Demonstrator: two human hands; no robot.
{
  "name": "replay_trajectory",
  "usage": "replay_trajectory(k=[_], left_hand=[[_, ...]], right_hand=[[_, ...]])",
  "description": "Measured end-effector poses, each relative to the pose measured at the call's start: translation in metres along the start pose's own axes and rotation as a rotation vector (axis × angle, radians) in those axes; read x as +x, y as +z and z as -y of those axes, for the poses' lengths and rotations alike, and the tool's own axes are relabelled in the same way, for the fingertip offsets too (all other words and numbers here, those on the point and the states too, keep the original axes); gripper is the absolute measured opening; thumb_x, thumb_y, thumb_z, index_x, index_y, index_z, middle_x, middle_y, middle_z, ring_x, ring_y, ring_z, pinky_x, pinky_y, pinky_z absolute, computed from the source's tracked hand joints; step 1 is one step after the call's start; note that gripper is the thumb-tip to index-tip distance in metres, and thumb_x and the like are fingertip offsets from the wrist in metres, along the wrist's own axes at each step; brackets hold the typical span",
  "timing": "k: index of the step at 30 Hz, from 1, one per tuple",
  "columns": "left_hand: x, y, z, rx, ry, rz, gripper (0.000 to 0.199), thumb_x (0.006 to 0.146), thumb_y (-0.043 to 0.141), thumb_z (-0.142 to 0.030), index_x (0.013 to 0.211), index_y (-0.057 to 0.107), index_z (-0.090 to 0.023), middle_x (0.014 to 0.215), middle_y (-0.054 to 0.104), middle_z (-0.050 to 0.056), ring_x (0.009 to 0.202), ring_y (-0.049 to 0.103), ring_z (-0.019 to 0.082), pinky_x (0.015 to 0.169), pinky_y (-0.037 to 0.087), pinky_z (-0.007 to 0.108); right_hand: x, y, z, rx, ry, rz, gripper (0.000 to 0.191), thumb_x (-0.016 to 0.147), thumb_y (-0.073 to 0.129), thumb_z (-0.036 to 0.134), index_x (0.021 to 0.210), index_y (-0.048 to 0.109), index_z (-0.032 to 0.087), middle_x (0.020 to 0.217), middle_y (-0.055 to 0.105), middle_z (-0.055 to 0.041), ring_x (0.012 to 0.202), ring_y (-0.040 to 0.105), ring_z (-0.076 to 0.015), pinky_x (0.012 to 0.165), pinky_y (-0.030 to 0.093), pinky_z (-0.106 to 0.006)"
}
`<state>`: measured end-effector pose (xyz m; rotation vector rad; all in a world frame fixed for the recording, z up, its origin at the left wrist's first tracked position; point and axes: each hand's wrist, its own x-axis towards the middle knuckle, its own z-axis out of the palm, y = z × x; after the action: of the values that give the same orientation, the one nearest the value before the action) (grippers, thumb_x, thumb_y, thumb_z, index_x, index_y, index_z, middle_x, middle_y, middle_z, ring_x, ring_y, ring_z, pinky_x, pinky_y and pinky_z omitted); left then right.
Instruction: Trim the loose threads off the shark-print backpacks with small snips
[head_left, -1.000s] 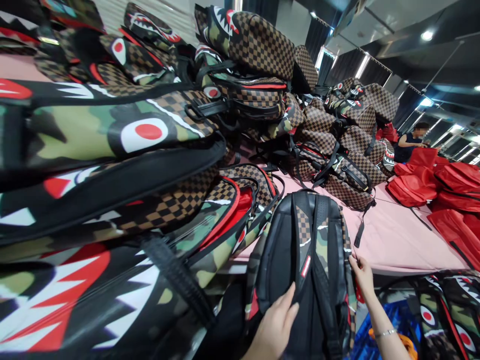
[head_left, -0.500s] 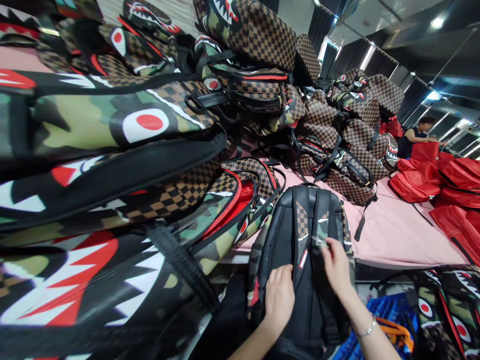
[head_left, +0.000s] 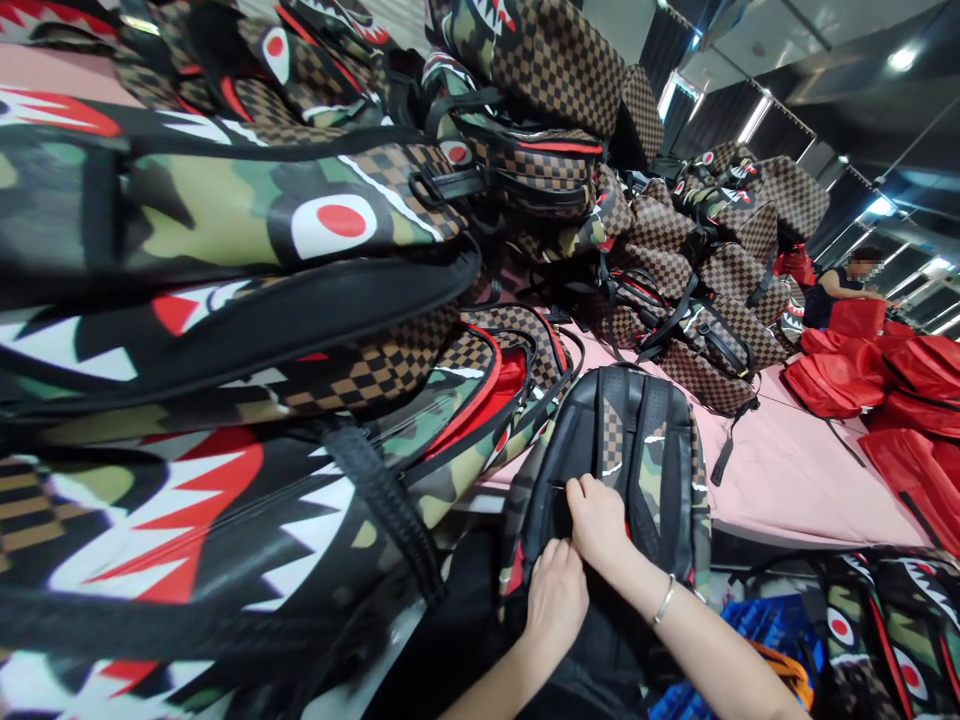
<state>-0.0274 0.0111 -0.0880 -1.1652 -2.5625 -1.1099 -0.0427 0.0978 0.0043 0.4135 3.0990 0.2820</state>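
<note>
A black backpack (head_left: 574,430) with checkered and camouflage trim leans upright against the pink table edge, its padded back and shoulder straps facing me. My left hand (head_left: 556,592) rests low on its left part, fingers curled on the black fabric; what they grip, if anything, is hidden. Just above and to the right, my right hand (head_left: 598,515), with a silver bracelet at the wrist, is closed in a pinch over the back panel. A small thin tip shows at its fingers, too small to name. The two hands nearly touch.
Camouflage shark-face bags (head_left: 225,520) are stacked close on the left. More checkered bags (head_left: 555,70) pile up behind on the pink table (head_left: 757,480). Red bags (head_left: 829,370) lie at the right, near a person (head_left: 844,285). Blue material (head_left: 776,630) and camouflage bags (head_left: 855,610) are below right.
My right hand has moved left from the right shoulder strap to beside my left hand. My left hand stays at about the same place on the backpack. The view has shifted slightly.
</note>
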Motion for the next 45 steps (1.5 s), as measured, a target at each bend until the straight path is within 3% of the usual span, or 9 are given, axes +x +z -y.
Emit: replay_trajectory(k=[12,16,19,22,26,32,37,45], left_hand=[[0.001,-0.001,0.006,-0.15,-0.024,-0.004,0.03,0.082,0.032,-0.007,0.083,0.06,-0.018,0.076,0.062,0.007,0.074,0.057,0.021,0.068,0.048,0.035],[0.007,-0.003,0.019,-0.239,-0.057,-0.054,0.026,0.086,0.033,-0.015,0.093,0.058,-0.019,0.086,0.064,0.006,0.083,0.06,0.019,0.074,0.049,0.031],[0.022,-0.005,0.037,-0.279,-0.158,-0.13,0.023,0.088,0.033,-0.024,0.098,0.053,-0.019,0.095,0.061,0.008,0.086,0.061,0.018,0.077,0.049,0.032],[0.041,-0.007,0.054,-0.3,-0.257,-0.169,0.025,0.086,0.036,-0.031,0.103,0.05,-0.018,0.092,0.06,0.008,0.071,0.061,0.016,0.069,0.05,0.031],[0.061,-0.012,0.066,-0.313,-0.283,-0.103,0.025,0.081,0.047,-0.032,0.103,0.053,-0.02,0.082,0.06,0.002,0.056,0.057,0.012,0.059,0.047,0.025],[0.07,-0.021,0.066,-0.248,-0.317,-0.017,0.017,0.083,0.044,-0.027,0.078,0.059,-0.02,0.082,0.06,0.003,0.069,0.057,0.015,0.061,0.042,0.025],[0.071,-0.021,0.06,-0.224,-0.357,0.017,0.016,0.083,0.041,-0.02,0.075,0.056,-0.02,0.083,0.057,0.003,0.071,0.056,0.015,0.062,0.04,0.025],[0.071,-0.022,0.059,-0.279,-0.354,0.015,0.016,0.082,0.039,-0.021,0.072,0.052,-0.021,0.08,0.053,0.003,0.071,0.053,0.017,0.063,0.039,0.026]], right_hand=[[0.015,0.001,-0.028,0.123,-0.242,0.065,0.009,0.084,0.051,0.018,0.092,0.05,0.019,0.087,0.058,-0.0023,0.081,0.056,-0.0157,0.067,0.039,-0.024],[0.013,-0.004,-0.032,0.228,-0.175,0.052,0.014,0.084,0.052,0.018,0.098,0.049,0.019,0.091,0.059,-0.0017,0.085,0.057,-0.0139,0.07,0.039,-0.022],[0.008,-0.007,-0.027,0.185,-0.11,0.024,0.012,0.086,0.049,0.019,0.098,0.049,0.019,0.091,0.059,-0.0025,0.085,0.057,-0.0152,0.069,0.04,-0.023],[0.004,-0.006,-0.018,0.128,-0.018,-0.011,0.013,0.087,0.046,0.019,0.1,0.047,0.019,0.09,0.059,-0.0032,0.082,0.058,-0.0163,0.065,0.041,-0.024],[0.004,-0.005,-0.009,0.069,0.084,-0.001,0.01,0.089,0.043,0.019,0.097,0.048,0.018,0.088,0.058,-0.0051,0.077,0.059,-0.0169,0.06,0.042,-0.024],[0.009,-0.011,-0.012,-0.002,-0.02,0.065,0.008,0.089,0.044,0.02,0.09,0.05,0.017,0.085,0.058,-0.0074,0.079,0.059,-0.0182,0.064,0.043,-0.026],[0.012,-0.012,-0.015,-0.039,-0.119,0.104,0.008,0.089,0.044,0.021,0.09,0.051,0.017,0.084,0.059,-0.0073,0.078,0.059,-0.0181,0.063,0.043,-0.026],[0.013,-0.013,-0.016,-0.027,-0.119,0.108,0.01,0.088,0.044,0.022,0.09,0.052,0.016,0.084,0.06,-0.0074,0.078,0.059,-0.0191,0.062,0.044,-0.027]])
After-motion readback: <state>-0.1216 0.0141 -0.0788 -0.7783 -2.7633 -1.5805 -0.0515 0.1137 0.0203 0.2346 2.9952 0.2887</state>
